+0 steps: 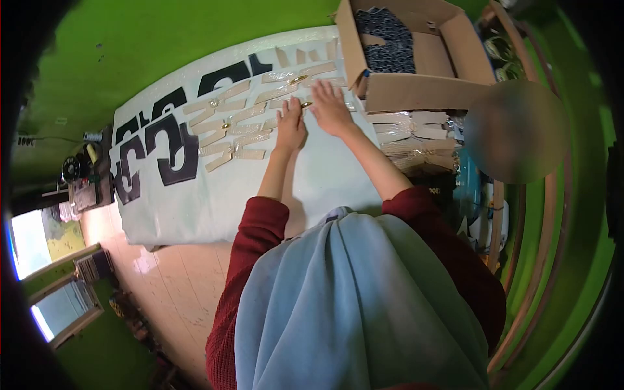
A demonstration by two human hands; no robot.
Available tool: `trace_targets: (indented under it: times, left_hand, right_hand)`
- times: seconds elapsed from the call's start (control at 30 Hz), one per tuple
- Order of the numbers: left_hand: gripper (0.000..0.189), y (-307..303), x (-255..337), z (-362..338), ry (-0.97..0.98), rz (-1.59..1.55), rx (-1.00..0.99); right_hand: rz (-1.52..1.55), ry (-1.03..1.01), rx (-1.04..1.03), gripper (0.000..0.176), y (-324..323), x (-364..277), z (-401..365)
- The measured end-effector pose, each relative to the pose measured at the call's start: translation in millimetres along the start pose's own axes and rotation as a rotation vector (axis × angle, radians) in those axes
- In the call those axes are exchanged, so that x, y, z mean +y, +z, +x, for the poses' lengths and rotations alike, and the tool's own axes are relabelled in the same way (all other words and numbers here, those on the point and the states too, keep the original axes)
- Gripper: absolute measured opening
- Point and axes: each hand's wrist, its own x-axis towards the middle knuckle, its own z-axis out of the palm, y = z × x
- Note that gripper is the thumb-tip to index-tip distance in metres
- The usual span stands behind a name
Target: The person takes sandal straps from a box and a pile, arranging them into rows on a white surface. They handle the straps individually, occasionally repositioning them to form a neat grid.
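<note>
Both of my hands reach over the white-covered table [195,218]. My left hand [292,127] rests at a beige strap piece with a gold ornament [305,104], fingers stretched out. Just right of that ornament, my right hand [330,109] lies with its fingers spread, over the end of the same row of pieces. Part of the strap piece is hidden by my hands. More crossed beige strap pieces [234,153] with shiny centres lie in rows to the left and above. Beyond them lie dark cut-out pieces [172,149] with curved openings.
An open cardboard box [416,91] holding dark patterned material [387,45] stands at the far right of the table. Below it are stacked beige strap pieces [419,146]. Wooden rails [546,227] run along the green wall at right. A fan-like black wheel [71,169] is at left.
</note>
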Motion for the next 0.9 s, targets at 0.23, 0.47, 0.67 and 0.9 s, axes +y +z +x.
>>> trace_targets:
  times: [0.23,0.47,0.67,0.9]
  left_hand:
    - [0.057,-5,32,-4,-0.054,0.419,-0.004]
    - [0.068,-6,65,-19,0.040,0.297,0.121]
    - [0.038,6,145,-55,0.158,0.077,-0.025]
    - [0.033,12,165,-72,0.238,0.040,-0.162]
  right_hand:
    - [0.285,-0.361,0.026,0.030,-61,-13,-73]
    - [0.246,0.221,0.021,0.028,-131,92,-130]
    - [0.101,0.119,0.003,0.048,-143,128,-137]
    - [0.130,0.115,-0.105,0.058,-143,130,-134]
